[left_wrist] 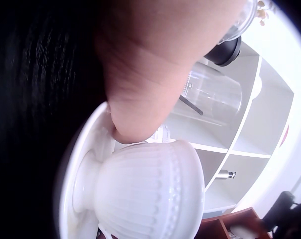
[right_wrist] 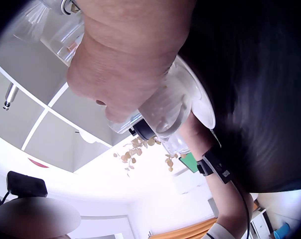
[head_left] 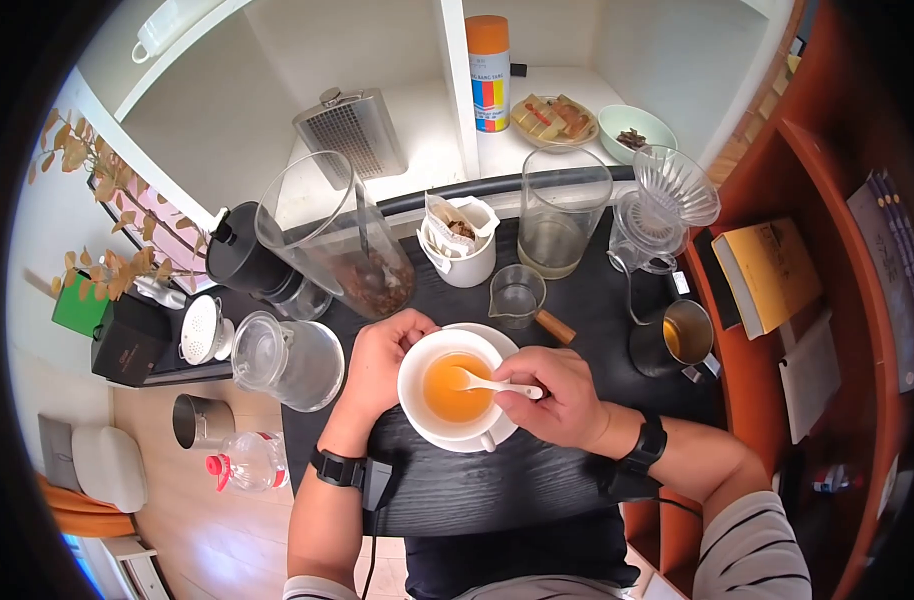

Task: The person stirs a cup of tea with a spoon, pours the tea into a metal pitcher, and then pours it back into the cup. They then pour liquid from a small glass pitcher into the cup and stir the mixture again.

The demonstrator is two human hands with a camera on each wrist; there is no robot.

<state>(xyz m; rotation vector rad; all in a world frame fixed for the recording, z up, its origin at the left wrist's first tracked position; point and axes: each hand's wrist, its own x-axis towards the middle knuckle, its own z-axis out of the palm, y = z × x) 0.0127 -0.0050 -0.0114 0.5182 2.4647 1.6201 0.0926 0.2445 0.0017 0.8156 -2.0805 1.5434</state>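
Observation:
A white cup (head_left: 447,388) of orange-amber liquid stands on a white saucer (head_left: 493,345) on the black table. My right hand (head_left: 557,395) pinches the handle of a white spoon (head_left: 502,386), its bowl dipped in the liquid. My left hand (head_left: 382,360) grips the saucer's left edge, close beside the cup; some of its fingertips are hidden. In the left wrist view the cup's ribbed side (left_wrist: 145,189) shows, with the left hand (left_wrist: 145,74) over the saucer rim (left_wrist: 86,134). From the right wrist, the right hand (right_wrist: 125,59) covers much of the cup, and the spoon is hidden.
Beyond the cup stand a small wooden-handled glass pitcher (head_left: 517,297), a white cup with a drip bag (head_left: 459,240) and a tall glass (head_left: 560,215). A glass jar (head_left: 289,360) is left; a metal pitcher (head_left: 677,335) is right. A white shelf (head_left: 432,130) closes off the back.

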